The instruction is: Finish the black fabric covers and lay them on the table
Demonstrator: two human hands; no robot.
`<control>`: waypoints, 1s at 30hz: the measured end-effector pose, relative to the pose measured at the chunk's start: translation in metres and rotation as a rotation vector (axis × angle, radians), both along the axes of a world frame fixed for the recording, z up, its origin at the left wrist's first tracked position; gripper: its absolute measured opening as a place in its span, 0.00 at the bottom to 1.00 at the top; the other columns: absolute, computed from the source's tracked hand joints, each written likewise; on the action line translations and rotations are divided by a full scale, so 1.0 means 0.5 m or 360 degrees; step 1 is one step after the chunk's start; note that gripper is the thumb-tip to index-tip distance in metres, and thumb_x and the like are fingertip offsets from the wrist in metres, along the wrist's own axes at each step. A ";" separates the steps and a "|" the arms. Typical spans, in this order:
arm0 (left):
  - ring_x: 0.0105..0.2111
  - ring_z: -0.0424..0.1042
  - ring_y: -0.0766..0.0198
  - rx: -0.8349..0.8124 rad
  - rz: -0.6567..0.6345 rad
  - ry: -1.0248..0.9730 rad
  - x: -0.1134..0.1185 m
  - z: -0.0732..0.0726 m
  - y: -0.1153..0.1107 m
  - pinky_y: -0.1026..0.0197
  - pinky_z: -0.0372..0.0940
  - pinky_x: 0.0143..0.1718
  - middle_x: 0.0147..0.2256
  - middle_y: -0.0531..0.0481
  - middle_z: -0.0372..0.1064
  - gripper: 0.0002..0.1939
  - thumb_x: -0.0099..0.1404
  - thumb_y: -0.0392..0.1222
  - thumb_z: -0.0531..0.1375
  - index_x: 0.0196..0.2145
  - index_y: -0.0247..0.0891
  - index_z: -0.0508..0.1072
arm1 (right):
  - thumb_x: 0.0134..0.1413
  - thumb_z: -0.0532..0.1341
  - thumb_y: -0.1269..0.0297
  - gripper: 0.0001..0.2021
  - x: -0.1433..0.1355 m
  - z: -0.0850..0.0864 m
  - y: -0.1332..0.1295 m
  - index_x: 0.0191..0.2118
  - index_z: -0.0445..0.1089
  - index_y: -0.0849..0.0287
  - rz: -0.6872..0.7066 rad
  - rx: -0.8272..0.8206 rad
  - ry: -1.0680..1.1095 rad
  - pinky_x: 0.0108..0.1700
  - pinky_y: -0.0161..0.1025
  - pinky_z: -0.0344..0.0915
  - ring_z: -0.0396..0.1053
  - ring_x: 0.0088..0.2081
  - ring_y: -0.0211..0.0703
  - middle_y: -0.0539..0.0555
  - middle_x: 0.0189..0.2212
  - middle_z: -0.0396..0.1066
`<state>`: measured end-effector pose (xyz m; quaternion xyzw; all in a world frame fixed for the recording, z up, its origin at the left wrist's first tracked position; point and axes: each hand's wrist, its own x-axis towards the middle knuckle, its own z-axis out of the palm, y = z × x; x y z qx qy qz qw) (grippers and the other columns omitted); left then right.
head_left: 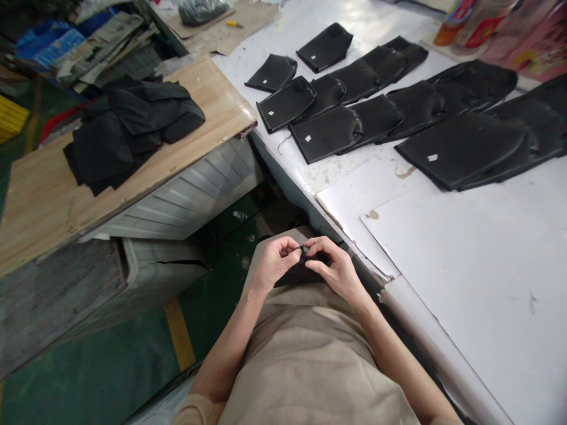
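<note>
Above my lap, my left hand (275,262) and my right hand (334,265) meet at a small black piece (303,252). Thumb and fingers of each hand pinch it from either side. Fingers cover much of it, so its kind cannot be made out. To the right of my hands, the white-covered table (469,254) carries overlapping rows of flat black pouch-like pieces (330,133), several with a small white tag. A heap of black pieces (133,124) lies on the wooden board to the left.
The wooden board (39,195) rests on a light plastic crate (186,189). A yellow cutter (234,24) and a plastic bag (201,10) lie at the back. Bottles (481,29) stand at the far right. A gap with green floor (128,366) separates board and table.
</note>
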<state>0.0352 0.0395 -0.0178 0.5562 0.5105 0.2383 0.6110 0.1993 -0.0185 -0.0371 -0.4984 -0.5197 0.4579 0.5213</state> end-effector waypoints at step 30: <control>0.22 0.57 0.71 0.0316 -0.0106 0.0262 0.021 0.005 -0.031 0.67 0.52 0.24 0.21 0.56 0.59 0.08 0.60 0.39 0.59 0.25 0.35 0.68 | 0.42 0.65 0.72 0.08 -0.010 0.015 0.020 0.32 0.70 0.58 -0.0136 -0.0568 0.0710 0.30 0.33 0.55 0.60 0.26 0.33 0.46 0.26 0.67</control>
